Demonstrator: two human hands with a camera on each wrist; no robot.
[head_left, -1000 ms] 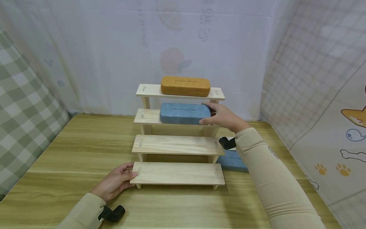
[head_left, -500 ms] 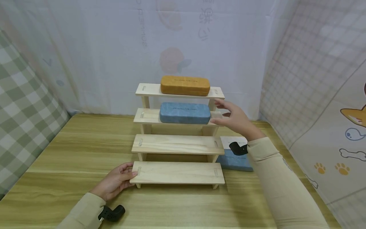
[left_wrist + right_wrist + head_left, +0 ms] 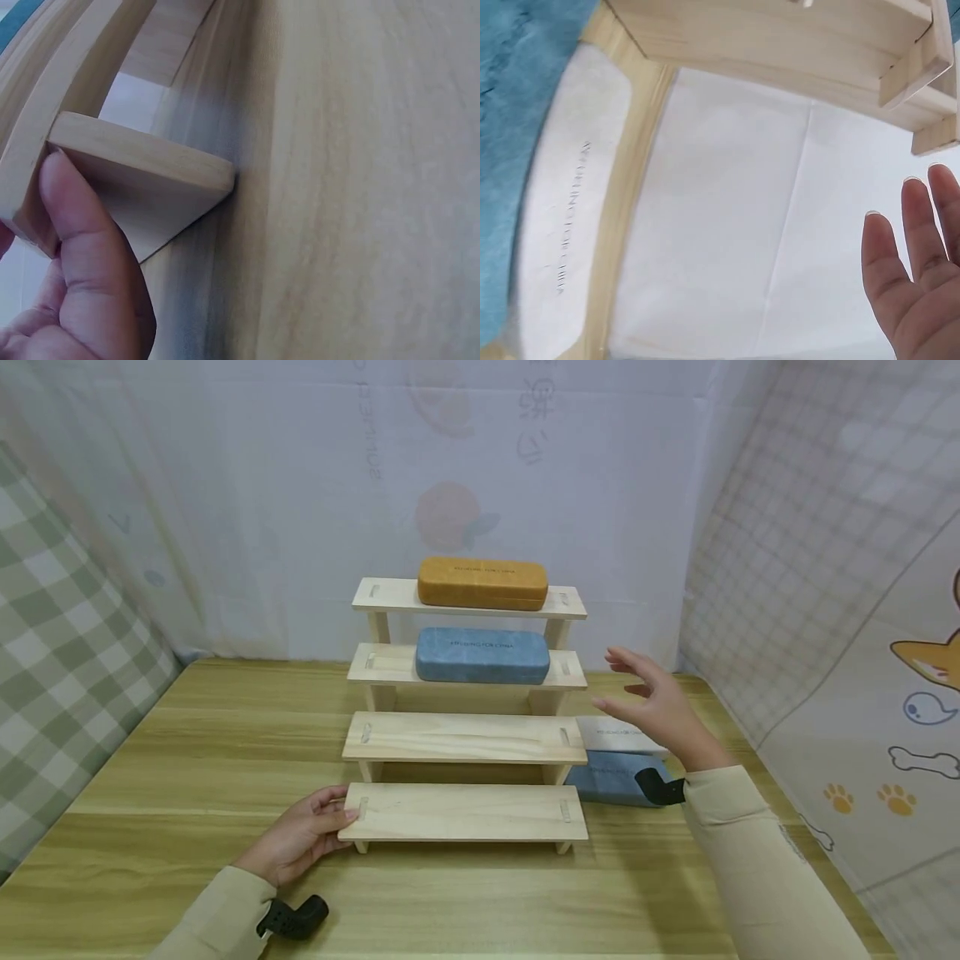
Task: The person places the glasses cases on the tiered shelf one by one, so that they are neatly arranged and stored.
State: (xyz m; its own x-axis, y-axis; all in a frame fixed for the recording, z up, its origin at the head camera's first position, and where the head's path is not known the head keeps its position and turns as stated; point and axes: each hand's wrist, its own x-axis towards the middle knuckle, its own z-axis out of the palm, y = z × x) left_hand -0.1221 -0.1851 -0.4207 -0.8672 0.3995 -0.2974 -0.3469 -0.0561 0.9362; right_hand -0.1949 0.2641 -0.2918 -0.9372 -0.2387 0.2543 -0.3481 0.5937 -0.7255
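Note:
A stepped wooden display rack with several tiers stands mid-table. Its lowest board's left end is pinched by my left hand, thumb on top and fingers beneath; the left wrist view shows the grip close up. My right hand hovers right of the rack, fingers spread and holding nothing. On the top tier lies an orange glasses case. A blue glasses case rests on the tier below it. Beneath my right hand, on the table, are a white case and another blue case.
The wood-grain table is backed by a white printed curtain. Green checked cloth hangs at the left, and a patterned white sheet at the right. The rack's right end partly overlaps the blue case on the table.
My right hand has let go of the blue glasses case on the second tier and drawn back to the right and down. The left hand keeps its grip on the rack.

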